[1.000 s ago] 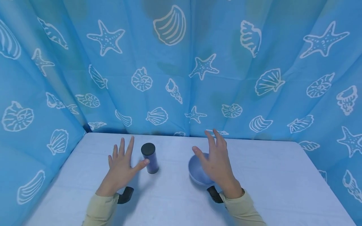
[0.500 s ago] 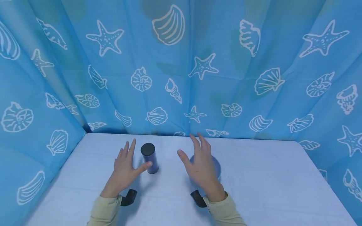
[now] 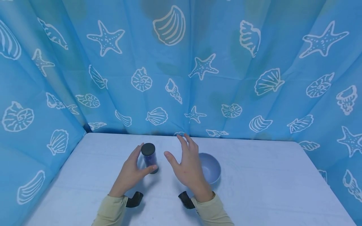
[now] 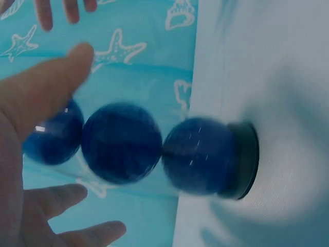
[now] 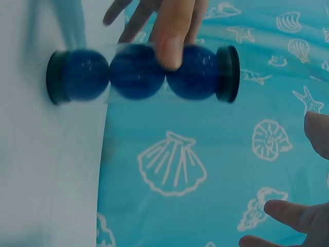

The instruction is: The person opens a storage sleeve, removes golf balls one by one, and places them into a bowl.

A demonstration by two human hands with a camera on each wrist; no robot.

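A clear tube with dark caps (image 3: 149, 157) stands upright on the white table, holding three dark blue balls (image 4: 122, 144). My left hand (image 3: 128, 175) is around its near left side, fingers extended beside it and thumb crossing in front. In the right wrist view, the left thumb (image 5: 172, 49) overlaps the tube. Spread fingers and a raised thumb mark my right hand (image 3: 188, 169), which holds nothing and hovers between the tube and a blue bowl (image 3: 212, 169). Part of the bowl's left side is hidden behind this hand.
A white cloth covers the table (image 3: 268, 182). Blue curtains (image 3: 175, 62) with white shells and starfish hang along the back and both sides. Dark wrist-worn devices (image 3: 135, 199) stick out inward from both sleeves.
Both hands have moved toward the tube, the left rightward until its fingers flank it, the right leftward off the bowl. Tube and bowl have stayed in place.
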